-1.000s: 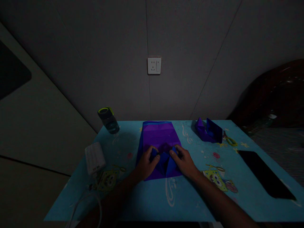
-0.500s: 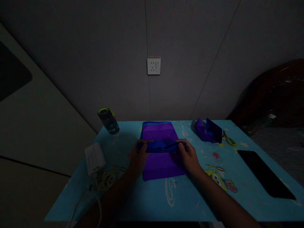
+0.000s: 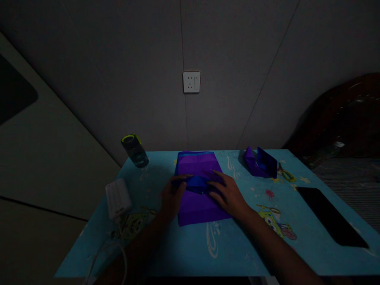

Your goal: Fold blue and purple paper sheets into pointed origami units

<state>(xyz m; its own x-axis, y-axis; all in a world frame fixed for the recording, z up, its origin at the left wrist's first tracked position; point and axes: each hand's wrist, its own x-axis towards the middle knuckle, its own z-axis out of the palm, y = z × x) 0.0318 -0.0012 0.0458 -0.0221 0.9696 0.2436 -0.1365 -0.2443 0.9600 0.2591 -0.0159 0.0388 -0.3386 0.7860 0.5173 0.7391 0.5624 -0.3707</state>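
A folded blue piece of paper (image 3: 197, 183) lies over a stack of purple paper sheets (image 3: 202, 206) at the middle of the table. My left hand (image 3: 172, 194) grips the blue paper's left end, thumb on the near side and fingers behind. My right hand (image 3: 228, 193) rests over the right end with its fingers spread, touching the folded paper and the purple sheet. Its right end is partly hidden under those fingers.
A folded purple paper boat (image 3: 263, 165) and yellow-handled pliers (image 3: 287, 175) lie at the back right. A black flat object (image 3: 331, 215) is on the right. A water bottle (image 3: 135, 152) and a white power bank (image 3: 118, 198) with a cable stand on the left.
My right hand has let go of its pinch on the right end and spread its fingers over the paper, moving slightly left. My left hand keeps its hold.
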